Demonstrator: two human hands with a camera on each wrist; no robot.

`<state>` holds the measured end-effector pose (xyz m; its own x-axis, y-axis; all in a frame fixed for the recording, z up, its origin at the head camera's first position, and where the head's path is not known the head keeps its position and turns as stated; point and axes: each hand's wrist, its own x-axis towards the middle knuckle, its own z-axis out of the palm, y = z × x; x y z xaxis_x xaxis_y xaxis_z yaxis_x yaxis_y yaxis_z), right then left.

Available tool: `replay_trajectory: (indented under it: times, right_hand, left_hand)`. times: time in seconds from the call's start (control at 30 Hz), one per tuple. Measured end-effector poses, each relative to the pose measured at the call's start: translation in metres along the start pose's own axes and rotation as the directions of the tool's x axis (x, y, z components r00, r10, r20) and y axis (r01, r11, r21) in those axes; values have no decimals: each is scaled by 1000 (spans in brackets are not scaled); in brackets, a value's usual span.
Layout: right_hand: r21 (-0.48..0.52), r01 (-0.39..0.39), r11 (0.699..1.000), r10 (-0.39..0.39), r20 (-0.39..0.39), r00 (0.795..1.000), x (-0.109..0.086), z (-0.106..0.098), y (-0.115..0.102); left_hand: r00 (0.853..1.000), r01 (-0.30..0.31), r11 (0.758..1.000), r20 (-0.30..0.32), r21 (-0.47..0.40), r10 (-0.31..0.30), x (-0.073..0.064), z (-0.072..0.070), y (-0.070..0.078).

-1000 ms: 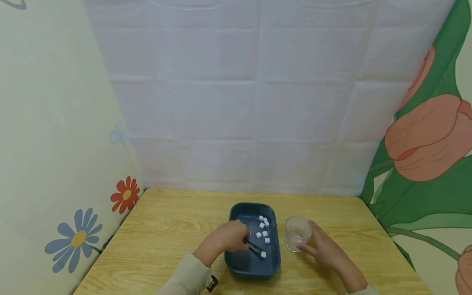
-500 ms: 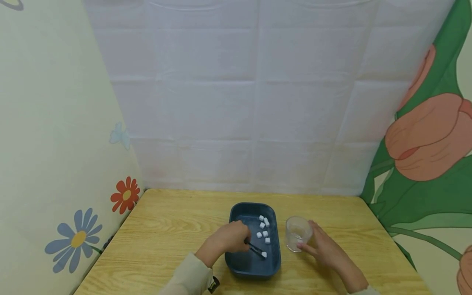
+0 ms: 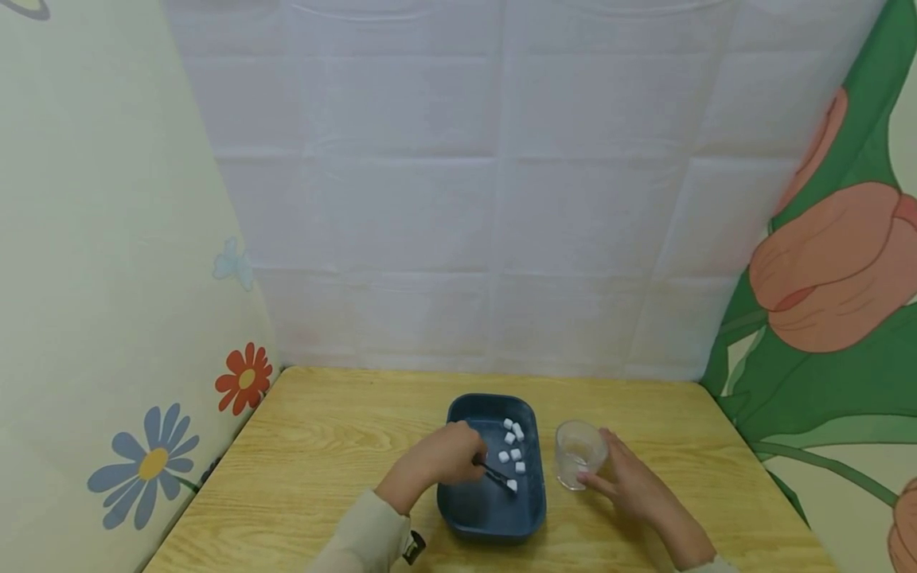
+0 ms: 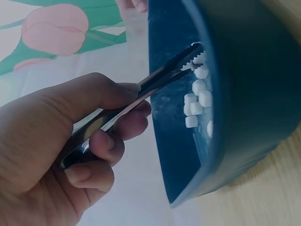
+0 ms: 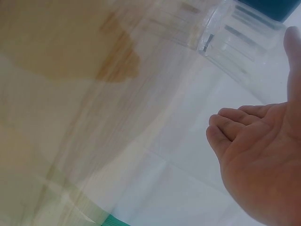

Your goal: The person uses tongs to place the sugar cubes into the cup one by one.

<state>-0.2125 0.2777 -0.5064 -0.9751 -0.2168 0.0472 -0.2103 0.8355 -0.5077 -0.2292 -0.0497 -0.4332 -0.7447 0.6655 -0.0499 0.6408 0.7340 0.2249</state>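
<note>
In the head view my left hand [image 3: 447,455] is over the dark blue rectangular dish [image 3: 487,517], holding small metal tongs [image 3: 496,475]. The thumb and fingers wrap the tongs in the left wrist view, their serrated tips around a small white cube [image 4: 200,58] inside the dish. Several more white cubes [image 4: 194,108] lie loose close by. My right hand [image 3: 634,484] holds a clear tumbler [image 3: 577,450] standing right of the dish, thumb at its front and fingers behind. The right wrist view has the open palm [image 5: 263,155] and part of the glass [image 5: 235,37].
Everything stands on a wood-patterned table [image 3: 344,446]. A white sheet [image 3: 494,199] hangs behind it. Flower-printed panels rise on the left [image 3: 107,278] and right [image 3: 831,342] sides.
The left hand has risen slightly, and the tongs' tips have moved a little toward the far side with the cube. The tongs' arms look closer together. The right hand and tumbler stay put.
</note>
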Motion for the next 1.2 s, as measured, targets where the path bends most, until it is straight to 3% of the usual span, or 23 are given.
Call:
replay_trajectory:
  times: [0.4,0.8,1.2]
  right_hand:
    - [5,-5,1000,5,3,1000,1,1,1]
    - [3,15,1000,-15,-11,1000,0,1,2]
    - [7,4,1000,-4,0,1000,0,0,0]
  left_hand:
    - [1000,-15,999,-3,-48,15,-1,-14,-4]
    - [998,-37,996,-46,-82,33,-2,-25,-3]
    - [997,-50,992,-69,-115,43,2,-29,-7]
